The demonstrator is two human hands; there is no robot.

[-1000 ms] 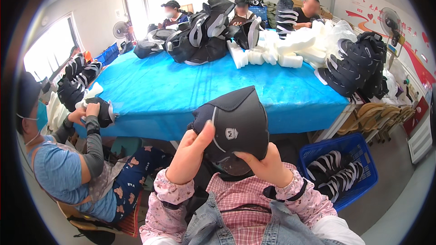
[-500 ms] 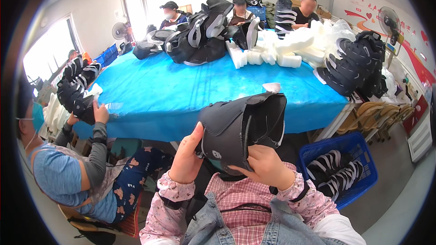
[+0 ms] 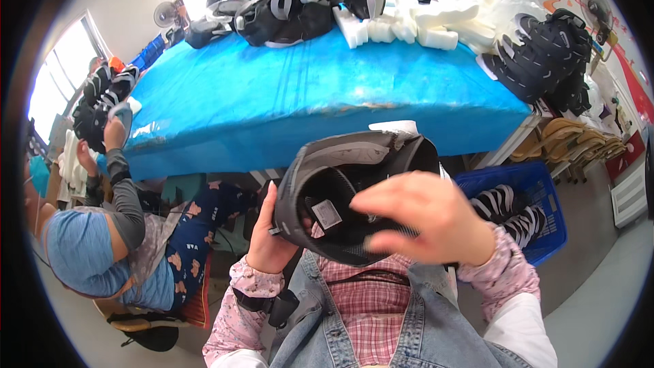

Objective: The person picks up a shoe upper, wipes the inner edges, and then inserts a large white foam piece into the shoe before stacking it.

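Observation:
A black boot upper [image 3: 361, 146], hollow and soft-sided, is held before my chest with its opening toward me. Inside it a small white label [image 3: 327, 215] shows against the dark lining. My left hand [image 3: 266, 235] grips its left side, thumb along the outside and the other fingers mostly hidden. Over the right part of the opening is my right hand [image 3: 429, 218], blurred, fingers stretched and apart, with nothing visible between them. A white piece [image 3: 393, 126] sticks up behind the upper's far edge.
A blue-covered table [image 3: 272, 95] lies ahead, bearing black uppers [image 3: 293, 17], white foam pieces [image 3: 409, 24] and a black stack [image 3: 538, 58]. A blue crate [image 3: 552, 232] with striped black pieces stands at right. A co-worker [image 3: 102, 238] sits close at left; others sit across the table.
The upper has tipped so that its inside faces me. My right hand has come out of it and moved right and up. The view has tilted downward.

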